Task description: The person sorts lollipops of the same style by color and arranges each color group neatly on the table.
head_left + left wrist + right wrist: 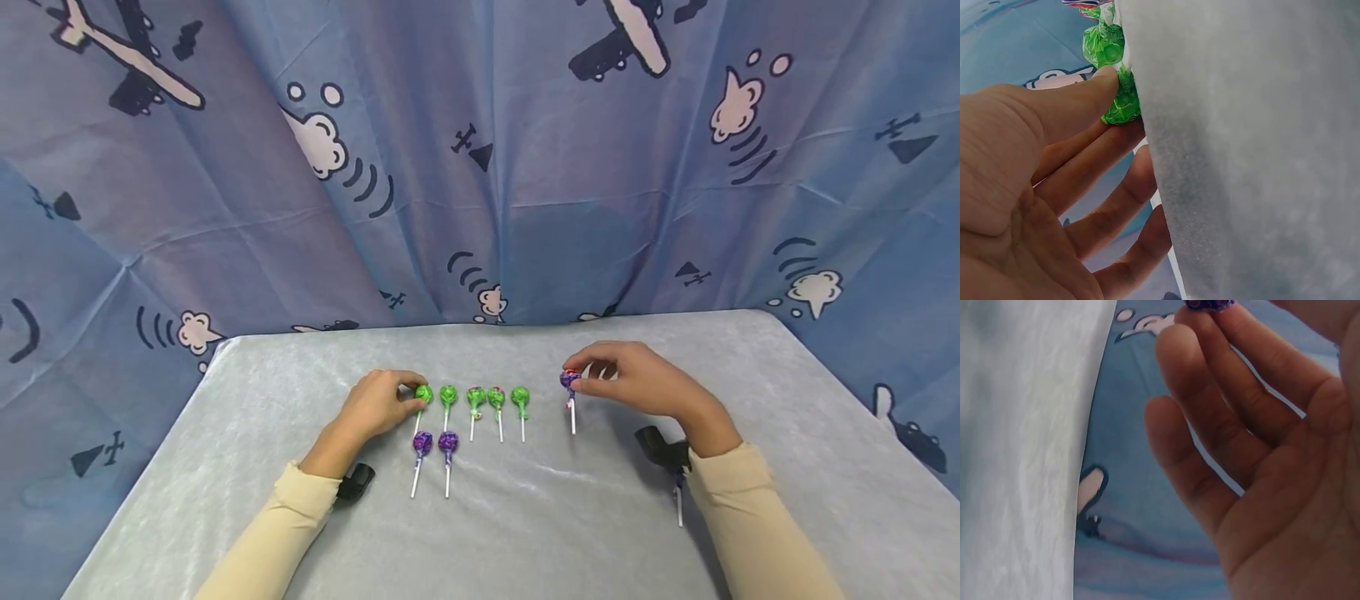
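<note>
In the head view my left hand [378, 406] pinches the green-wrapped head of a lollipop [423, 393] at the left end of a row. The left wrist view shows thumb and forefinger on its green wrapper [1124, 107], the other fingers spread below. My right hand [637, 379] pinches a purple lollipop [568, 382] by its head, its white stick pointing down toward me. Only the bottom of that purple wrapper [1210, 305] shows at the top of the right wrist view. Two purple lollipops [448, 443] lie just below the left end of the green row.
Several more green lollipops [497, 398] continue the row rightward. Another purple lollipop [679, 496] lies partly hidden under the right wrist's black camera [663, 450]. A grey-white cloth covers the table [555, 533]. Behind its far edge hangs a blue curtain [555, 167] with airplane prints.
</note>
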Tool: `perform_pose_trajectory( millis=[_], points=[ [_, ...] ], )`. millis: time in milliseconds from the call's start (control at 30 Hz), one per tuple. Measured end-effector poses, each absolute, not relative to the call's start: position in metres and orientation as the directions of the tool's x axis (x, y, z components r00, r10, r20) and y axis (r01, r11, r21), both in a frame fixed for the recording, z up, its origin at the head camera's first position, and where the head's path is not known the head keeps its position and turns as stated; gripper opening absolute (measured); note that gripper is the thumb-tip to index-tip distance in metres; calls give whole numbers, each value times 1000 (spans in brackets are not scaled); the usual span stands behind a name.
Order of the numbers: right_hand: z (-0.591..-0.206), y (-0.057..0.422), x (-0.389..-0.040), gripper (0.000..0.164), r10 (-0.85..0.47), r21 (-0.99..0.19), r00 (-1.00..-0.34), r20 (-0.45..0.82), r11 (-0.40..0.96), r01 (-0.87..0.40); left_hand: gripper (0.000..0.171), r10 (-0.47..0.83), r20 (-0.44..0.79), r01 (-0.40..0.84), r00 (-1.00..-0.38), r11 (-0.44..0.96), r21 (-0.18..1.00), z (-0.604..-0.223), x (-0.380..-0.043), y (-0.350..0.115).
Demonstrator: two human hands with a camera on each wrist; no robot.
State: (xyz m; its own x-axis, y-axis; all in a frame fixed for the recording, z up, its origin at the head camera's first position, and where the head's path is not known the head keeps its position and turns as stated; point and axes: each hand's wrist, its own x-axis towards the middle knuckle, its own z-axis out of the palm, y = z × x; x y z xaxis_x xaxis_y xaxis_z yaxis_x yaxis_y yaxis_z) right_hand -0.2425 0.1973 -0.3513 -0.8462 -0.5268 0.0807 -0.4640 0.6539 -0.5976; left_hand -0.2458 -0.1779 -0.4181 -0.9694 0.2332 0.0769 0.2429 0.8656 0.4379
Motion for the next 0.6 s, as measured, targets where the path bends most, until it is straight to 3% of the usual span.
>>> perform_pose_trajectory(
  millis=[600],
  points=[
    [-376,145,-244,22,-631,-639,-773,67,568,-519,31,232,101,253,-967,863,437,-421,-246,-178]
  ],
)
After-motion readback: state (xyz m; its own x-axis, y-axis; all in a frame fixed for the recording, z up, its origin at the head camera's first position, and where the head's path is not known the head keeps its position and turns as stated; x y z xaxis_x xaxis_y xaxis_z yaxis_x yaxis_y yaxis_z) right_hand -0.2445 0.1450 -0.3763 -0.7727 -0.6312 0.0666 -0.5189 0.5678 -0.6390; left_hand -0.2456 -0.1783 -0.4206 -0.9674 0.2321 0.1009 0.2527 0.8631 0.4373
